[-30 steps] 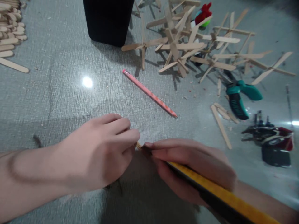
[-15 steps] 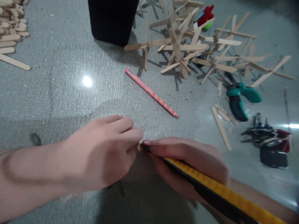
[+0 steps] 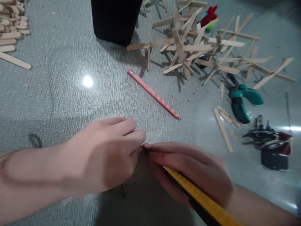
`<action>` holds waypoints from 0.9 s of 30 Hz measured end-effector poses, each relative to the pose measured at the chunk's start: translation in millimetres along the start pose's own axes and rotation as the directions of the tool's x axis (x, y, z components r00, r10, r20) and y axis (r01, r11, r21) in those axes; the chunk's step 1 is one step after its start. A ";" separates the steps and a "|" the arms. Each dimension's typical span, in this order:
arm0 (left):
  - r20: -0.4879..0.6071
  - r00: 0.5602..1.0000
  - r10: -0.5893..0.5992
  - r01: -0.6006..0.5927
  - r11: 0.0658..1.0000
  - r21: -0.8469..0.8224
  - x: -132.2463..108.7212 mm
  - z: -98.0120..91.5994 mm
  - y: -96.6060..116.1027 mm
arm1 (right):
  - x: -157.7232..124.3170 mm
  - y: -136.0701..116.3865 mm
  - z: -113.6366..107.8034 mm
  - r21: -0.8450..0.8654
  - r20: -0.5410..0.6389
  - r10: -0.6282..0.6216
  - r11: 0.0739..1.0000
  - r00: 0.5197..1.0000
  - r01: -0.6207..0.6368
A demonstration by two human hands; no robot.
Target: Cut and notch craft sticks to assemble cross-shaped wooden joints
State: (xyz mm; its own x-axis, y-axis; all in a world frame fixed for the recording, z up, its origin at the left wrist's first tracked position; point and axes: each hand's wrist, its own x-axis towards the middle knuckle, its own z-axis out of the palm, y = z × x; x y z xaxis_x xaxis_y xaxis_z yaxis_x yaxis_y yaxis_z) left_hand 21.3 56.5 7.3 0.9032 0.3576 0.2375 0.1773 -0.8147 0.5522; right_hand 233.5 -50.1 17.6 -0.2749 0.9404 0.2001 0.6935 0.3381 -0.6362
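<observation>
- Starting at the far left, a pile of loose sticks [image 3: 11, 34] lies on the table [image 3: 58, 94], well apart from both hands.
- Left hand [image 3: 105, 157]: rests on the table. Its fingers [image 3: 131, 138] are curled and pressed together, the tips pinching a small wooden piece [image 3: 141, 147]. Most of that piece is hidden under the hand.
- Black container [image 3: 115, 18]: stands at the far edge, beyond the left hand.
- Pink pencil [image 3: 154, 94]: lies free beyond the fingertips, touched by neither hand.
- Right hand [image 3: 195, 169]: its fingers are closed around a yellow-and-black tool [image 3: 204, 204], with the forefinger stretched along it. The tool's front end meets the wooden piece just beside the left fingertips. Whether it carries a blade cannot be told.
- Hazard 1: a slip off the narrow piece would likely drive the tool tip into the left fingers. The probable cause is excess push against so small a hold.
- Hazard 2: the piece may skid or split if the pinch loosens.
- Glued stick assemblies [image 3: 188, 50], teal pliers [image 3: 240, 100] and a bunch of keys [image 3: 272, 147]: lie at the right, out of contact.
</observation>
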 end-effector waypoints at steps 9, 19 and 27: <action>0.081 0.996 0.048 -0.054 0.995 0.081 -3.6 -4.0 0.7 | 0.7 -5.4 -3.4 0.005 0.019 0.010 1.000 1.000 -0.010; -0.003 1.000 -0.026 0.026 0.999 -0.028 -2.9 -1.0 2.2 | 1.0 2.0 -3.8 0.012 -0.053 0.001 1.000 0.999 0.000; 0.009 1.000 -0.007 0.007 0.997 0.070 -2.2 -2.0 4.3 | 8.9 7.8 -2.6 0.074 -0.041 -0.029 0.997 0.999 0.032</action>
State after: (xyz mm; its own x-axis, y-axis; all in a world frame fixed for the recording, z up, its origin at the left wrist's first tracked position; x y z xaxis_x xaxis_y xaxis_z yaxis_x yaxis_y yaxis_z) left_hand 19.3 53.1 10.8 0.9052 0.3596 0.2266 0.2105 -0.8424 0.4961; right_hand 238.2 -39.0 16.3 -0.2674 0.9308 0.2492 0.6330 0.3647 -0.6829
